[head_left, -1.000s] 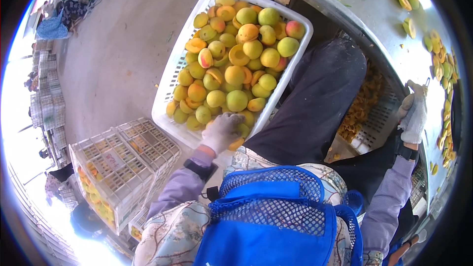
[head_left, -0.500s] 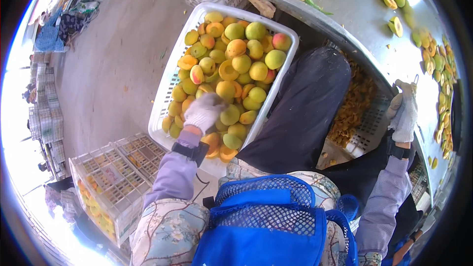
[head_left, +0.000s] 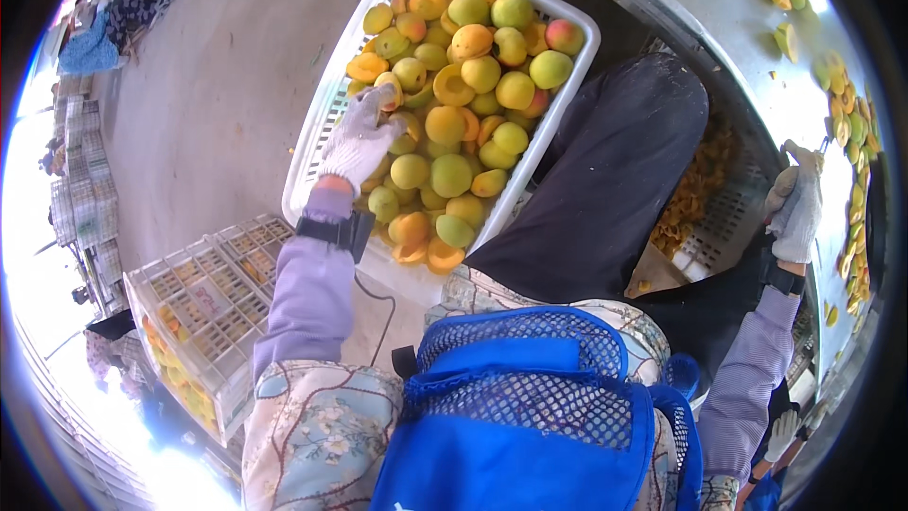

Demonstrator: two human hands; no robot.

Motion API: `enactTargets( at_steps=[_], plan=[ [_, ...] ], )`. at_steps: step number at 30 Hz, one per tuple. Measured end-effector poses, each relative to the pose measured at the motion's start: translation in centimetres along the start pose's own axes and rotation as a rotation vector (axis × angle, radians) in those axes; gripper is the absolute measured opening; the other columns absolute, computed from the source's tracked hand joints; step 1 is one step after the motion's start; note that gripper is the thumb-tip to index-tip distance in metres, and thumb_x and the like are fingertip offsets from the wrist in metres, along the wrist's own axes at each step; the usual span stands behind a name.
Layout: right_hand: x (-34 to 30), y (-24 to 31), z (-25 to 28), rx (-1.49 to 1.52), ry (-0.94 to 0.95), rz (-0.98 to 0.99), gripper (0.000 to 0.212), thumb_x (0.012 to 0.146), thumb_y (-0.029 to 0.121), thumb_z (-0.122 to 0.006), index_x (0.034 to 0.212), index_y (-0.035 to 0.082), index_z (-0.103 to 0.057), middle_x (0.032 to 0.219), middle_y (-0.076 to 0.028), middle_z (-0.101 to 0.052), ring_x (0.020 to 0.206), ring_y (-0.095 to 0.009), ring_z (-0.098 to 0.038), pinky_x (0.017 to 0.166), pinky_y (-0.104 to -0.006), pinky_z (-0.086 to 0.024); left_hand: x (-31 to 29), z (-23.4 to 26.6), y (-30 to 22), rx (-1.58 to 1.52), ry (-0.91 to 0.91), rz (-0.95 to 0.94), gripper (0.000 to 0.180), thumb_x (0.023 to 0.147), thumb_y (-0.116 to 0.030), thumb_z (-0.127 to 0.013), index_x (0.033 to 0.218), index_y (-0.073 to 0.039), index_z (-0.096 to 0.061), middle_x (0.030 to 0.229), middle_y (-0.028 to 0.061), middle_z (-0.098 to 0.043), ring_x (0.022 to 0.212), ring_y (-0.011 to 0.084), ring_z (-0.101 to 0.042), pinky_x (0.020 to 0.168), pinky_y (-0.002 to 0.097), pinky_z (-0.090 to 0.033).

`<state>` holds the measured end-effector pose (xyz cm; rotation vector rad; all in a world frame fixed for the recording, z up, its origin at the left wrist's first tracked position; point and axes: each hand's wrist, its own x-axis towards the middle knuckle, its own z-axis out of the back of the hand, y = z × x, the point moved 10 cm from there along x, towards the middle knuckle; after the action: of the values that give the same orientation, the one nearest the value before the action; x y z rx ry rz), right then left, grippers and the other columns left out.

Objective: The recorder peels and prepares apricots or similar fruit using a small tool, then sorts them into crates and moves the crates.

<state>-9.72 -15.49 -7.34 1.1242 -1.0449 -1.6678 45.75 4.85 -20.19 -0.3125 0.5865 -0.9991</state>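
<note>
A white plastic crate (head_left: 315, 125) stands in front of me, heaped with yellow, green and orange apricots (head_left: 449, 175), some cut in half. My left hand (head_left: 359, 137), in a white knit glove, reaches over the crate's left side. Its fingertips close round a reddish-orange apricot (head_left: 389, 89); the palm side is hidden. At the right, beside the metal table's edge, my gloved right hand (head_left: 796, 206) is closed on a thin metal tool (head_left: 825, 143). Only the tool's tip shows, and glare blurs it.
Cut apricots (head_left: 851, 189) lie along the metal table (head_left: 705, 0). Under it, a crate holds orange pieces (head_left: 695, 180), beyond my dark-clad knee (head_left: 624, 161). A lidded crate of fruit (head_left: 203, 308) stands at left. Another person's gloved hand (head_left: 783, 435) shows at lower right.
My left hand has moved from the crate's near middle to its left side and taken hold of an apricot. My right hand stays by the table edge. The view has shifted slightly.
</note>
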Motion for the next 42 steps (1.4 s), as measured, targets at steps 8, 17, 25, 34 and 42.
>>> enactTargets(
  at_steps=[8,17,25,34,42],
  plan=[
    [-1.3,0.6,-0.1,-0.039,0.024,0.029,0.029,0.096,0.03,-0.059,0.114,0.007,-0.061,0.059,0.003,-0.043,0.045,-0.007,-0.039,0.04,-0.0192,-0.033,-9.1,-1.5,3.9,0.004,0.152,0.126,0.042,0.085,-0.027,-0.063,0.122,-0.008,-0.064,0.119,0.0149,-0.064,0.111,0.0298,-0.061,0.096,0.036,-0.047],
    [-5.7,-2.6,-0.9,0.144,0.041,-0.094,0.04,0.099,0.03,-0.058,0.133,0.009,-0.055,0.061,0.003,-0.046,0.047,-0.006,-0.042,0.041,-0.0195,-0.036,-15.1,-6.8,3.5,0.276,0.382,0.338,0.054,0.083,-0.028,-0.07,0.134,-0.021,-0.054,0.123,0.0122,-0.056,0.112,0.0336,-0.06,0.09,0.0434,-0.051],
    [-11.9,-3.2,-6.3,-0.043,0.271,0.019,0.04,0.099,0.026,-0.06,0.129,0.0,-0.057,0.058,-0.001,-0.056,0.043,-0.007,-0.047,0.04,-0.0207,-0.038,-14.4,-7.5,4.2,0.294,0.283,0.249,0.044,0.081,-0.026,-0.072,0.122,-0.018,-0.058,0.112,0.0153,-0.056,0.101,0.035,-0.062,0.082,0.0456,-0.053],
    [-15.3,-4.7,-7.3,0.01,0.331,-0.247,0.025,0.095,0.015,-0.066,0.118,0.008,-0.063,0.072,-0.001,-0.063,0.051,-0.007,-0.056,0.047,-0.0226,-0.045,-13.4,-11.5,-1.7,0.197,0.226,-0.132,0.022,0.085,-0.024,-0.067,0.105,-0.016,-0.066,0.109,0.0105,-0.061,0.098,0.0323,-0.063,0.082,0.0423,-0.051],
    [-15.7,-5.3,-5.8,0.149,0.424,-0.306,0.038,0.094,0.027,-0.067,0.125,0.011,-0.052,0.07,-0.004,-0.066,0.051,-0.01,-0.06,0.045,-0.0235,-0.048,-6.6,-6.4,-12.1,0.172,0.319,-0.248,0.03,0.086,-0.032,-0.061,0.107,-0.014,-0.072,0.107,0.0126,-0.067,0.103,0.0321,-0.064,0.09,0.0396,-0.05]
  ],
)
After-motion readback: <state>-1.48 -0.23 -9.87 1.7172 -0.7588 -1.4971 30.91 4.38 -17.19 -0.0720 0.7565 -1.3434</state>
